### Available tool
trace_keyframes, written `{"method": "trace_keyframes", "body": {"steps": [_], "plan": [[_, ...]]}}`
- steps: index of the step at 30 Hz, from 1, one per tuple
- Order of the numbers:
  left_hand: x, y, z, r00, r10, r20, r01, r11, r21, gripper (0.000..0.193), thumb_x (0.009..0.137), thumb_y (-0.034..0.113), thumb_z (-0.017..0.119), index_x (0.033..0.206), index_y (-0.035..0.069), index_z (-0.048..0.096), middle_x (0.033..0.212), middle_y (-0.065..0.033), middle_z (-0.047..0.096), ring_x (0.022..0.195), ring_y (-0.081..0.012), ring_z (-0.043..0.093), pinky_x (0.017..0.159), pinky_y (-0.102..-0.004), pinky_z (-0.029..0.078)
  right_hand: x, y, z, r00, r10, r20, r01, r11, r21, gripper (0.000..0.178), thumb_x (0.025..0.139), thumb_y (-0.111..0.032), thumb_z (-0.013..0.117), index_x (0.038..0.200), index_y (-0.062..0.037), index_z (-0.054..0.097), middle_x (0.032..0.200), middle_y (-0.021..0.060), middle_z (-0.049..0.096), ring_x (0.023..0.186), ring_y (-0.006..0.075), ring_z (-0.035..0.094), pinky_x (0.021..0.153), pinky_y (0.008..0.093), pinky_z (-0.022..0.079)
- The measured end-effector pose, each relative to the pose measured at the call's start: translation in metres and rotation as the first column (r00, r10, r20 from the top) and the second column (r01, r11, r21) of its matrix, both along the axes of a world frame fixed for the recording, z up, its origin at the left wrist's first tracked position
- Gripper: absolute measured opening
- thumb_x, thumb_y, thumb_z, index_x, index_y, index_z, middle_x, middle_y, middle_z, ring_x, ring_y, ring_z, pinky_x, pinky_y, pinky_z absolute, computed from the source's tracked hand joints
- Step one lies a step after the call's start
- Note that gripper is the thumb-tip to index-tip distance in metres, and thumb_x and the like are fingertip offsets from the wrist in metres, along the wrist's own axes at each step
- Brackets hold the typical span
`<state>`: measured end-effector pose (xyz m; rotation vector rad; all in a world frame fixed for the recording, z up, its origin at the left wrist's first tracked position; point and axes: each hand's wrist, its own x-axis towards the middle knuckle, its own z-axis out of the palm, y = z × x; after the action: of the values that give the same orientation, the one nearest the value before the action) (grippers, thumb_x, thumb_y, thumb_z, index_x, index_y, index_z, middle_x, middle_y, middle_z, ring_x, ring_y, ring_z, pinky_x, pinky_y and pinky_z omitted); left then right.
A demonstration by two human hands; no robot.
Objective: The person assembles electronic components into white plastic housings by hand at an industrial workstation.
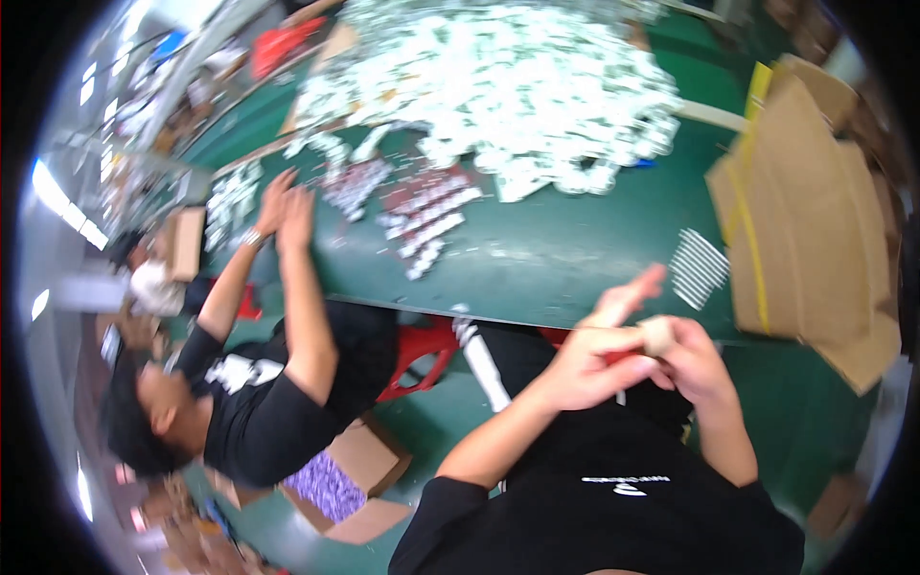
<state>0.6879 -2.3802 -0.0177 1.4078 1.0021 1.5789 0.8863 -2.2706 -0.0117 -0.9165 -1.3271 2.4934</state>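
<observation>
Head view: left bare hand (586, 370) and right bare hand (700, 364) meet near the edge of the smooth green table (546, 259). Small, cream, rounded object (657, 335) located at their fingertips; blurred, cannot tell which fingers grasp it.

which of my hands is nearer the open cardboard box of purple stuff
Left: the left hand is above and right of the box; the right hand is farther right.

Hands (589, 369) together, white heap (508, 86), green table (537, 259)
</observation>
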Motion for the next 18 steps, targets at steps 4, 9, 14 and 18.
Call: {"method": "trace_keyframes", "body": {"steps": [4, 9, 14, 18], "plan": [[0.011, 0.0, 0.01, 0.992, -0.002, -0.124, 0.015, 0.994, 0.106, 0.042, 0.096, 0.025, 0.083, 0.132, 0.004, 0.08, 0.178, -0.0275, 0.038, 0.148, -0.0463, 0.051, 0.122, -0.0551, 0.041, 0.016, -0.006, -0.013, 0.992, 0.11, -0.064, -0.122, 0.96, -0.251, 0.015, 0.099, -0.014, 0.079, 0.104, -0.002, 0.072, 0.076, 0.0034, 0.066, 0.051, 0.0115, 0.06, 0.041, 0.0256, 0.043], [-0.003, -0.012, -0.001, 0.959, 0.002, -0.282, -0.01, 1.0, -0.027, 0.043, 0.099, 0.04, 0.076, 0.119, 0.002, 0.077, 0.183, -0.0292, 0.025, 0.153, -0.048, 0.043, 0.124, -0.0571, 0.034, 0.016, -0.021, -0.004, 0.97, 0.241, -0.034, -0.242, 0.937, -0.25, 0.028, 0.099, -0.021, 0.084, 0.112, -0.0033, 0.065, 0.08, 0.0044, 0.067, 0.054, 0.0112, 0.061, 0.043, 0.0235, 0.043], [0.003, -0.03, -0.019, 0.901, 0.085, -0.425, -0.108, 0.994, -0.03, 0.039, 0.101, 0.046, 0.075, 0.107, 0.008, 0.078, 0.179, -0.0282, 0.035, 0.157, -0.0515, 0.041, 0.123, -0.0602, 0.035, 0.021, -0.014, -0.001, 0.999, 0.0, 0.034, -0.005, 0.989, 0.145, 0.045, 0.099, -0.028, 0.088, 0.125, -0.0006, 0.064, 0.087, 0.0026, 0.068, 0.059, 0.0056, 0.059, 0.048, 0.019, 0.043], [0.014, -0.035, -0.004, 0.911, 0.118, -0.394, -0.131, 0.991, -0.006, 0.023, 0.097, 0.032, 0.083, 0.105, 0.01, 0.08, 0.179, -0.0283, 0.035, 0.159, -0.0518, 0.038, 0.124, -0.0611, 0.034, 0.023, -0.015, -0.005, 0.985, -0.17, 0.018, 0.156, 0.937, 0.312, 0.03, 0.109, -0.029, 0.076, 0.118, -0.0018, 0.067, 0.085, -0.0024, 0.064, 0.061, 0.0023, 0.051, 0.052, 0.0197, 0.037]]}}
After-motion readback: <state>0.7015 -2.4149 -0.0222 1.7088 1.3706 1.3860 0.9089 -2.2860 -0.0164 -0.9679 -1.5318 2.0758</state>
